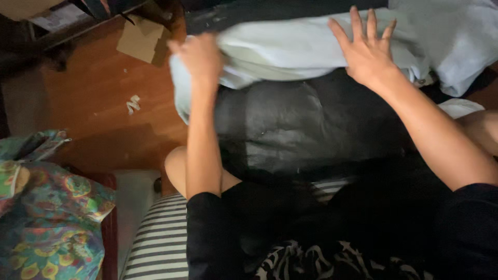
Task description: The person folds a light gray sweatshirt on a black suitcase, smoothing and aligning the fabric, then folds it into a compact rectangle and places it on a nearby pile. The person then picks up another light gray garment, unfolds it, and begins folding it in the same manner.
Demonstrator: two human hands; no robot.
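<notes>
Person is sitting w/ both arms reaching fwd over a black sheet [306,129] that is lying across the lap & knees. The left hand [199,57] is gripping the left end of a pale blue cloth [290,44]; the hand is blurred, fingers look curled in around the fabric edge, which is bunching & hanging down under it. The right hand [365,49] is lying flat on the right part of the same cloth, fingers [358,23] spread wide & pointing away from the body, palm pressing down. The pale blue cloth is stretching across the top of the view btwn the two hands, its near edge resting on the black sheet, folds showing along that edge. A second light grey-blue fabric [456,36] is lying just beside it at the upper right, touching or overlapping, can't tell which. Both forearms are bare, w/ dark sleeves [212,228] pushed up near the elbows. Below the arms a black & white striped cloth [161,238] is showing. At the left a bright floral patterned fabric [52,223] is piling up. Beyond it, on the brown wood floor [98,93], a small crumpled white scrap [133,103] & a piece of cardboard [140,41] are lying well apart from the hands
</notes>
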